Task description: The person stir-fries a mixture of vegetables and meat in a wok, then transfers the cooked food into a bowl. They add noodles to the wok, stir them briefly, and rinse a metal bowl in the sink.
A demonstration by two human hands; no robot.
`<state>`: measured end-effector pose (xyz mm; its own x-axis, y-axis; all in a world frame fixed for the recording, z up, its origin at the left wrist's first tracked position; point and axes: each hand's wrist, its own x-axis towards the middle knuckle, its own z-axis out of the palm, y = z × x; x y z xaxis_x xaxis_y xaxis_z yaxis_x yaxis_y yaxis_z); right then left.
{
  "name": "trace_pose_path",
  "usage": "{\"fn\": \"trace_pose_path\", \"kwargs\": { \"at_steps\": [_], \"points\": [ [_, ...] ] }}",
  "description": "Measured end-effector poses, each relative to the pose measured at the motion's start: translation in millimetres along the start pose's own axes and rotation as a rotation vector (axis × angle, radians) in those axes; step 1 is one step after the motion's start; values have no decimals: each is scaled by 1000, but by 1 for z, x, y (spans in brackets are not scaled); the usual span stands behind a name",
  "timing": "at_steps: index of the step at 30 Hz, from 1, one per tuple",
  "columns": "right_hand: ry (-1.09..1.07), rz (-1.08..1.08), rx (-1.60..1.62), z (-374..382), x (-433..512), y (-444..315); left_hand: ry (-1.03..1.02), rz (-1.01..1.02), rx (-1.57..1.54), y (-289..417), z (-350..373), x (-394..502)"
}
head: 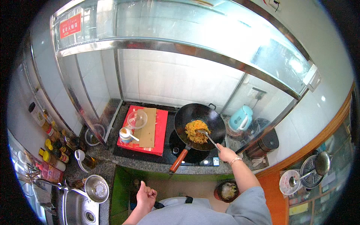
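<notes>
My right hand (227, 153) grips the handle of a metal cooking spatula (211, 139). The spatula's head rests in a mound of fried noodles (198, 130) with orange shreds, inside a black wok (182, 115). The wok sits on a black glass cooktop (166, 157), its wooden handle (179, 161) pointing toward me. My left hand (146, 195) is held in front of my body, away from the wok, its fingers curled and thumb raised. Nothing shows in it.
Left of the wok, a red box (161, 126) carries a plastic bowl (137, 119) and a seasoning jar (125, 135) with a white spoon. A blue kettle (239, 119) stands right. Sauce bottles (53, 157) line the left counter near a sink (81, 211) and steel bowl (96, 189).
</notes>
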<state>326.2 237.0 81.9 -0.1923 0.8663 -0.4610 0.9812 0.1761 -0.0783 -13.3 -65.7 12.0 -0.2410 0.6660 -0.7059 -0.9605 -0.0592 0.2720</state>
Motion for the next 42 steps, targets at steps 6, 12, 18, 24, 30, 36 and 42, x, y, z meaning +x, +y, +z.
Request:
{"fn": "trace_pose_path", "kwargs": {
  "at_steps": [6,12,18,24,30,36,42],
  "points": [
    [58,-106,-166,-30,-14,-1,-65,-40,173,-18,-14,1],
    [267,-13,-231,13,64,-3,-98,-58,225,-31,7,-6],
    [21,-133,-278,-72,-22,8,47,-15,48,-15,-21,0],
    [112,-160,-241,-34,13,14,94,-34,-10,-30,-23,2],
    [132,-248,-93,-59,25,25,101,111,-4,-18,-4,0],
    [85,-134,-132,-37,33,12,207,112,-109,-15,-20,39],
    [63,-176,-190,-47,21,26,141,204,-51,0,-10,58]
  ]
}}
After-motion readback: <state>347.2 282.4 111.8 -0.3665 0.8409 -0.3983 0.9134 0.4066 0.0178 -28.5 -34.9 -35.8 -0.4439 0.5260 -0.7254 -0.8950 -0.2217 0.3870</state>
